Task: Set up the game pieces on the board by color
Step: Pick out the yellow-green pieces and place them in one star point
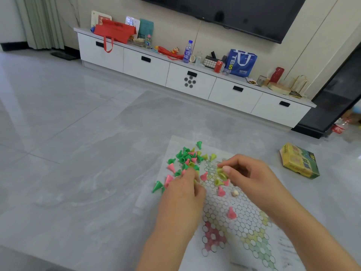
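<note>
A paper game board (pixel 240 218) printed with hexagon cells lies on the grey table. A heap of green, pink and yellow cone pieces (pixel 187 159) sits at its far left corner. Single pink cones (pixel 231 213) lie scattered on the cells. My left hand (pixel 183 194) reaches into the near side of the heap, fingers curled over a yellow piece. My right hand (pixel 248 175) pinches yellow cone pieces (pixel 221 171) between thumb and fingers above the board's far cells. More yellow cones (pixel 218 182) lie just below that hand.
A yellow and green game box (pixel 299 161) lies on the table to the right of the board. Beyond the table stands a long white cabinet (pixel 191 79) with bags, bottles and cans on top, under a wall television.
</note>
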`<state>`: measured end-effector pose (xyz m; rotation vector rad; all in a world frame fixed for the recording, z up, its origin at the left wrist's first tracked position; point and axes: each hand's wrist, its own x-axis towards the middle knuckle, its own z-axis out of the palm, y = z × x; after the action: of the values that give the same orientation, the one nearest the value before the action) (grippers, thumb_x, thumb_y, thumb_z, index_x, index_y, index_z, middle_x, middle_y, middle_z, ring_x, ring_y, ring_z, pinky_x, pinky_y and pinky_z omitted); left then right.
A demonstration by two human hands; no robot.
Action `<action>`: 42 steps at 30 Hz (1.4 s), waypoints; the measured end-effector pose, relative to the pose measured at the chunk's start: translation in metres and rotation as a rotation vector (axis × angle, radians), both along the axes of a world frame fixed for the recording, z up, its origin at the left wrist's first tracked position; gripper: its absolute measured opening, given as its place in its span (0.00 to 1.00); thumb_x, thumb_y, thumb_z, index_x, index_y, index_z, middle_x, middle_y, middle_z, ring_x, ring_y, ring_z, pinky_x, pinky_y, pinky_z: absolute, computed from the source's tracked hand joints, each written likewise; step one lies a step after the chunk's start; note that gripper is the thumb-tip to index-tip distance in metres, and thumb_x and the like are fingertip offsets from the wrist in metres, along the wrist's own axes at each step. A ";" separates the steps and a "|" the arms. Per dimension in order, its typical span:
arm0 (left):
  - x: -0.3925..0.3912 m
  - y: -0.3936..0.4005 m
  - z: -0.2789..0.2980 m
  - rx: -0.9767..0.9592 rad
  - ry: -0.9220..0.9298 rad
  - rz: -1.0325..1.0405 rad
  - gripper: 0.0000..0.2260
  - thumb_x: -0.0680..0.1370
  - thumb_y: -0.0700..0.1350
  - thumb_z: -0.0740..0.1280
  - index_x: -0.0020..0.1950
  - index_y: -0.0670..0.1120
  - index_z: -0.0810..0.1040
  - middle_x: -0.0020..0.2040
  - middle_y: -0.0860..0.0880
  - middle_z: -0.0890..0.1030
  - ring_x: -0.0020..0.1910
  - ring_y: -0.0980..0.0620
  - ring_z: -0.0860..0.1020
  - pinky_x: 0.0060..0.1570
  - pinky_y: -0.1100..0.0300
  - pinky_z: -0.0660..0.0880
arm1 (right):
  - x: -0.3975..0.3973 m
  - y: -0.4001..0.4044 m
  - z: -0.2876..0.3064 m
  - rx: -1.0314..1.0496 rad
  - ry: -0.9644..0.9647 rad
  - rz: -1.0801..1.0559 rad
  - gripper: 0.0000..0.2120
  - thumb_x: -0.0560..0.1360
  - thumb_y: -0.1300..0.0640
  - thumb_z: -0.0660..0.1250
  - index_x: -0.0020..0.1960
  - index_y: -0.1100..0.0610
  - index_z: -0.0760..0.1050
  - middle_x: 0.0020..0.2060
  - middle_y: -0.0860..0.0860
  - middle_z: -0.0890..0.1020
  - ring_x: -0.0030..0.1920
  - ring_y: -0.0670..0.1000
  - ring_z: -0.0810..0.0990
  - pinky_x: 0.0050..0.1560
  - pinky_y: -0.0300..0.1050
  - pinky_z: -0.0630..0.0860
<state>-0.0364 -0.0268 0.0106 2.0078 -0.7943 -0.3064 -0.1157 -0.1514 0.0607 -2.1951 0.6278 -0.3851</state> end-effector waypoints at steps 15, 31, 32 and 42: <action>-0.044 -0.022 -0.003 -0.029 -0.033 -0.462 0.29 0.62 0.75 0.53 0.39 0.51 0.74 0.30 0.54 0.74 0.30 0.53 0.76 0.34 0.57 0.71 | -0.089 0.016 -0.007 0.296 -0.140 -0.039 0.14 0.76 0.65 0.62 0.39 0.54 0.82 0.30 0.44 0.80 0.31 0.40 0.73 0.35 0.31 0.70; -0.086 -0.024 0.005 -0.195 0.080 -0.572 0.22 0.56 0.74 0.61 0.29 0.56 0.77 0.24 0.52 0.68 0.24 0.59 0.65 0.26 0.72 0.62 | -0.132 0.003 -0.019 0.674 -0.360 0.031 0.05 0.68 0.58 0.69 0.43 0.55 0.75 0.29 0.46 0.78 0.31 0.45 0.74 0.34 0.35 0.72; -0.088 -0.026 0.006 -0.209 0.063 -0.542 0.20 0.58 0.70 0.62 0.30 0.54 0.77 0.23 0.52 0.68 0.23 0.59 0.65 0.26 0.72 0.62 | -0.132 0.004 -0.022 0.736 -0.401 0.006 0.05 0.66 0.57 0.71 0.40 0.55 0.76 0.29 0.47 0.78 0.30 0.45 0.74 0.34 0.35 0.72; -0.078 -0.039 -0.009 -0.140 -0.026 -0.428 0.25 0.61 0.68 0.55 0.37 0.47 0.73 0.25 0.52 0.67 0.25 0.58 0.66 0.26 0.69 0.61 | -0.117 0.021 -0.050 0.931 -0.484 -0.325 0.09 0.62 0.51 0.70 0.32 0.56 0.75 0.21 0.49 0.72 0.22 0.44 0.66 0.25 0.35 0.65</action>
<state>-0.1142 -0.0656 0.0013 1.7029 -1.2278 -0.4557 -0.2325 -0.1307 0.0110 -1.0661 0.6983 -0.6138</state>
